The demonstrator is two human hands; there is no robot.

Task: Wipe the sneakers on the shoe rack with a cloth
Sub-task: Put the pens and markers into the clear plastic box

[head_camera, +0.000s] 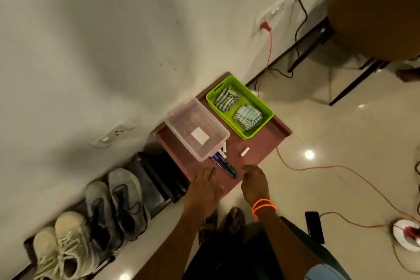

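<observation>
A low dark shoe rack (156, 191) runs along the wall at the lower left. On it stand a grey pair of sneakers (118, 200) and a cream pair (61, 241). Two folded striped cloths (246, 116) lie in a green basket (264, 104) on a reddish-brown table (261, 143). My left hand (204, 191) lies flat with straight fingers on the table's near edge. My right hand (254, 182) hovers at the table's near corner, fingers loosely curled, holding nothing. An orange band circles its wrist.
A clear plastic box (197, 129) sits on the table beside the basket, with pens (225, 166) and a small white tube (245, 151) near it. An orange cable (341, 170) trails over the floor to a white reel (406, 234). A black phone (314, 226) lies on the floor.
</observation>
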